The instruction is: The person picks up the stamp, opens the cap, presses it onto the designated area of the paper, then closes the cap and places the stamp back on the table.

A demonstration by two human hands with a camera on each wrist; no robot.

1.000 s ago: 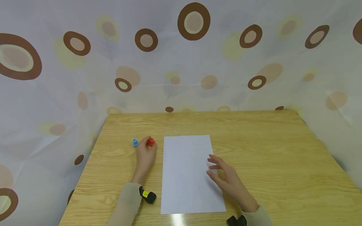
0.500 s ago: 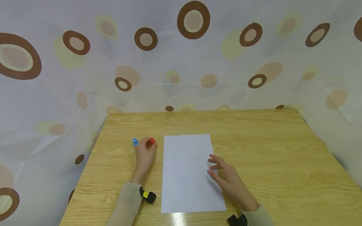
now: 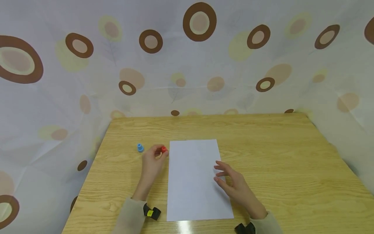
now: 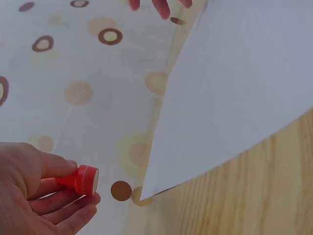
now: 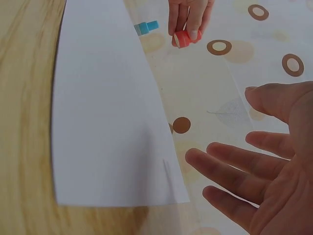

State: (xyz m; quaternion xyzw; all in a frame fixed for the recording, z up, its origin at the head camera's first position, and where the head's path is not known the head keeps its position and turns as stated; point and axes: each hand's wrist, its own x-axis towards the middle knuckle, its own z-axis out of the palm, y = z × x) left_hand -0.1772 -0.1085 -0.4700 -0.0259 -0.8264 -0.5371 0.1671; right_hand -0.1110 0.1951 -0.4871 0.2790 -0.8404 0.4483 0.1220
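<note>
Between the thumb and fingers of my left hand [image 3: 151, 164] is a small red stamp [image 4: 87, 180], just off the paper's upper left edge. Its pale round face is turned sideways, toward the paper, in the left wrist view. A blue stamp [image 3: 140, 148] of similar shape stands upright on the table, left of that hand. The white sheet of paper [image 3: 193, 185] lies in front of me with no marks visible. Over the paper's right edge hovers my right hand [image 3: 238, 188], its fingers loosely spread and nothing in them.
The light wooden table [image 3: 277, 156] extends well to the right of the paper. A patterned cloth [image 3: 187, 71] with brown rings hangs around the back and both sides of it. Each wrist carries a black camera strap.
My left hand has moved to the right with the red stamp, away from the blue one and closer to the paper. The right hand has stayed in place.
</note>
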